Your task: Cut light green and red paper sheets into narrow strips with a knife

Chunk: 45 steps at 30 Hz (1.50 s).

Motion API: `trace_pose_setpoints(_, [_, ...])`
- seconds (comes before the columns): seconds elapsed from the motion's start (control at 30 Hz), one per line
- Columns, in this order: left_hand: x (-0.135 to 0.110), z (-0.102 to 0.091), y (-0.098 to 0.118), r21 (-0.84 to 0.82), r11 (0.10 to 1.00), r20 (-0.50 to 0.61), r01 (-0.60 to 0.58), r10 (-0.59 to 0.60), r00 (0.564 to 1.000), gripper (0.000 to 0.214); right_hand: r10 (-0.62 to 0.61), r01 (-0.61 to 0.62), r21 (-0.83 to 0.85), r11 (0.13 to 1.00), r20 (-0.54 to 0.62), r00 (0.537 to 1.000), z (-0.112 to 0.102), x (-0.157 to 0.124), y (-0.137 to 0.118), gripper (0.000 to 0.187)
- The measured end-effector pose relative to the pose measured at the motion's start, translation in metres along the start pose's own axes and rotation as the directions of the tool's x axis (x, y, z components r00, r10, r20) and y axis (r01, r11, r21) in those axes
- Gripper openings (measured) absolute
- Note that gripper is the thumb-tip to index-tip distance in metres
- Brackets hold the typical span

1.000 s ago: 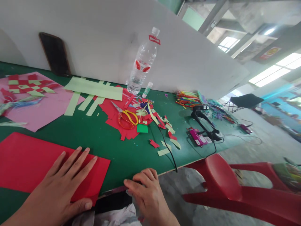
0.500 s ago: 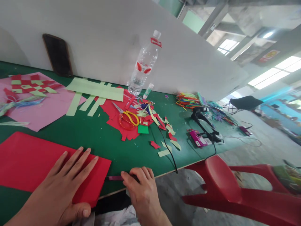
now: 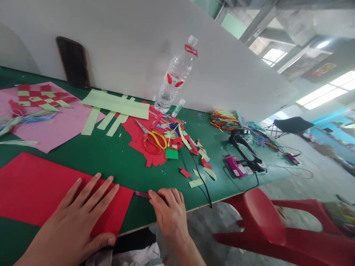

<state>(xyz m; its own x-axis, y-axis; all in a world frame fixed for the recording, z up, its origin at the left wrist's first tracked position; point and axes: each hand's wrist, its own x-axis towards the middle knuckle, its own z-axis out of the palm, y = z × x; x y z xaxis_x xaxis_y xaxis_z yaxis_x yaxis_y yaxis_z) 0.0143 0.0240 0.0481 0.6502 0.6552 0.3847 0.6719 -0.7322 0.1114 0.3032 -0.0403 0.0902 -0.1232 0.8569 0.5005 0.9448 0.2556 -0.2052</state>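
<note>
My left hand (image 3: 79, 212) lies flat with fingers spread on a folded red paper sheet (image 3: 36, 184) at the front left of the green table. Closed round a slim purple tool (image 3: 142, 194), my right hand (image 3: 170, 210) is at the table's front edge. The tool's thin tip points left, close beside the right edge of the red sheet. Most of its handle is hidden in my fingers, and I cannot make out its exact kind.
Yellow-handled scissors (image 3: 155, 138) lie on red scraps beyond my hands. Pale green strips (image 3: 118, 103), a water bottle (image 3: 174, 77), a glue stick (image 3: 178, 108) and a phone (image 3: 73, 62) are farther back. A black cable (image 3: 203, 181) crosses the edge near a red chair (image 3: 262, 210).
My right hand has moved the purple tool away from me along the red sheet's right edge. My left hand stays pressed on the sheet. The view has shifted slightly.
</note>
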Motion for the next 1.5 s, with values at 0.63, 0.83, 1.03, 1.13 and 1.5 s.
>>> trace_pose_setpoints(0.63, [0.004, -0.004, 0.001, -0.01, 1.0, -0.007, -0.002, 0.001, 1.0, 0.116, -0.016, 0.009, 0.097, 0.995, 0.073, 0.997, 0.007, 0.014, 0.017, 0.022])
trace_pose_setpoints(0.83, [0.001, -0.004, 0.003, -0.084, 0.995, -0.002, 0.057, -0.057, 0.998, 0.117, -0.031, 0.017, 0.139, 0.99, 0.098, 0.995, 0.004, 0.009, 0.018, 0.021])
trace_pose_setpoints(1.03, [0.0, -0.002, 0.002, -0.089, 0.995, 0.008, 0.045, -0.045, 0.999, 0.11, -0.019, 0.002, 0.142, 0.99, 0.12, 0.993, 0.004, 0.006, 0.022, 0.024])
trace_pose_setpoints(1.13, [0.001, -0.003, 0.002, -0.076, 0.997, -0.002, 0.015, -0.015, 1.0, 0.109, -0.013, -0.004, 0.149, 0.989, 0.114, 0.993, 0.004, 0.008, 0.022, 0.022])
trace_pose_setpoints(1.5, [-0.003, -0.003, -0.003, -0.017, 0.999, 0.04, -0.033, 0.034, 0.999, 0.108, -0.003, -0.013, 0.161, 0.987, 0.099, 0.995, 0.008, 0.013, 0.021, 0.02])
